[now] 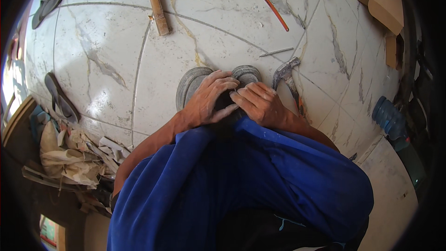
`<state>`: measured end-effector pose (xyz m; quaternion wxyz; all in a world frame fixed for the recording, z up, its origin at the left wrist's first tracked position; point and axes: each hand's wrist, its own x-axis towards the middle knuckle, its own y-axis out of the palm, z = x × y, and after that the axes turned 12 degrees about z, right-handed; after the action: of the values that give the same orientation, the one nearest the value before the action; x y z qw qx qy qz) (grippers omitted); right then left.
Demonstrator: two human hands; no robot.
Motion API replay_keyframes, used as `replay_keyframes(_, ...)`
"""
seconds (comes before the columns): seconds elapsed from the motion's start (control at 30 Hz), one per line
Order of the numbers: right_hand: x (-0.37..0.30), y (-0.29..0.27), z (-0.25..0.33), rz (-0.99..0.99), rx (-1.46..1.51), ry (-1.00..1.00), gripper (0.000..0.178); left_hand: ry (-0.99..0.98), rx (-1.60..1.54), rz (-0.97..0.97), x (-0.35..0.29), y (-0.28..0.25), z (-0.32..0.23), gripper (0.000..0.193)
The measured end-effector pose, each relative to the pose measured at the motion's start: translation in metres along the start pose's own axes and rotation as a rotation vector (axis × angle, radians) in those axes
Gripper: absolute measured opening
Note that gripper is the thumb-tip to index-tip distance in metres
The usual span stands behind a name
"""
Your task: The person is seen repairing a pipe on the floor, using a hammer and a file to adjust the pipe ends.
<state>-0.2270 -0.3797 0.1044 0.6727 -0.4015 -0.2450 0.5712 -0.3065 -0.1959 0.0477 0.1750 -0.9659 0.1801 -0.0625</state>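
My left hand and my right hand are close together in front of my knees, both dusty with pale powder. The left fingers bend forward with the thumb below them, around a dark gap. My right fingers are curled in a pinch beside the left fingertips. Whatever they hold is hidden or too small to make out. Under the left hand shows a grey, rounded, ridged piece, and a similar smaller grey piece lies just beyond the fingers. A claw hammer lies to the right of my right hand.
Ahead on the marbled tiles lie a wooden handle, a red-and-black rod and a thin ridged metal rod. Grey flip-flops and a debris heap are left. A cardboard box and blue plastic bottle are right.
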Motion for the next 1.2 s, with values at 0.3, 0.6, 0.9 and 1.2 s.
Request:
replay_keyframes(0.3,-0.002,0.007,-0.003,-0.125,0.151,0.019,0.015,-0.065,-0.13,0.003,0.0,0.007,0.005,0.058)
replay_keyframes(0.6,-0.001,0.01,0.003,-0.149,0.227,0.019,0.017,-0.058,-0.239,0.011,-0.008,0.014,0.007,0.069)
replay_keyframes(0.9,-0.001,0.009,0.004,-0.141,0.245,0.013,0.017,-0.075,-0.262,0.024,-0.009,0.015,0.009,0.074)
replay_keyframes(1.2,0.004,0.005,0.004,-0.141,0.232,0.036,0.016,-0.063,-0.279,0.037,-0.007,0.014,0.008,0.068)
